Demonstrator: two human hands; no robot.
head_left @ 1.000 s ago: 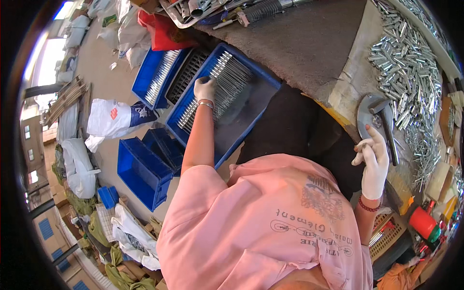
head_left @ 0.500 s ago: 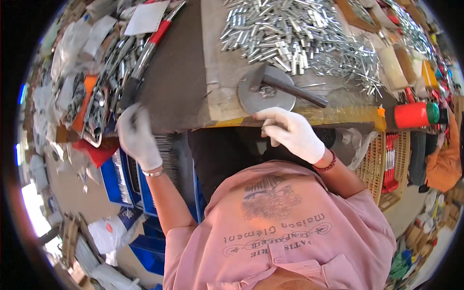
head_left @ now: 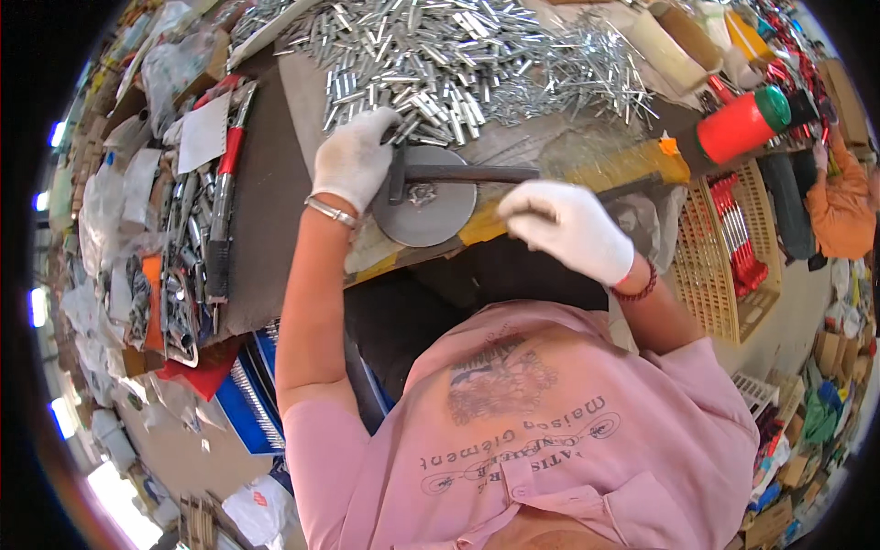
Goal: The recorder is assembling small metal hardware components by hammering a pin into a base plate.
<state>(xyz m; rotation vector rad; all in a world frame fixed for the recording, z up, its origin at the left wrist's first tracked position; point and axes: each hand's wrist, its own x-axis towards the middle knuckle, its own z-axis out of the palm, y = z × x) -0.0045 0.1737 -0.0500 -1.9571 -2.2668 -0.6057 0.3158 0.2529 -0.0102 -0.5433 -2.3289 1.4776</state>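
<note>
My left hand [head_left: 353, 158], in a white glove, is at the near left edge of a pile of short silver metal tubes [head_left: 426, 55]. Its fingers curl in beside the hammer's head, and whatever they hold is hidden. The hammer [head_left: 467, 172] lies across a round grey metal disc [head_left: 431, 215], its dark handle pointing right. Small metal bits [head_left: 422, 193] rest on the disc beside the hammer head. Just below the handle's end hovers my right hand [head_left: 573, 231], also gloved in white. Its fingers are bent together, slightly blurred, and their contents cannot be made out.
Thin metal pins [head_left: 596, 73] lie right of the tubes. A red and green cylinder [head_left: 742, 126] sits at the right table edge, above a yellow plastic crate [head_left: 710, 266]. Tools fill a tray [head_left: 188, 266] at left. Another person in orange [head_left: 843, 206] is at far right.
My left hand has moved from the tool tray on the left to the edge of the tube pile. My right hand has stayed near the table's front edge. The view has turned.
</note>
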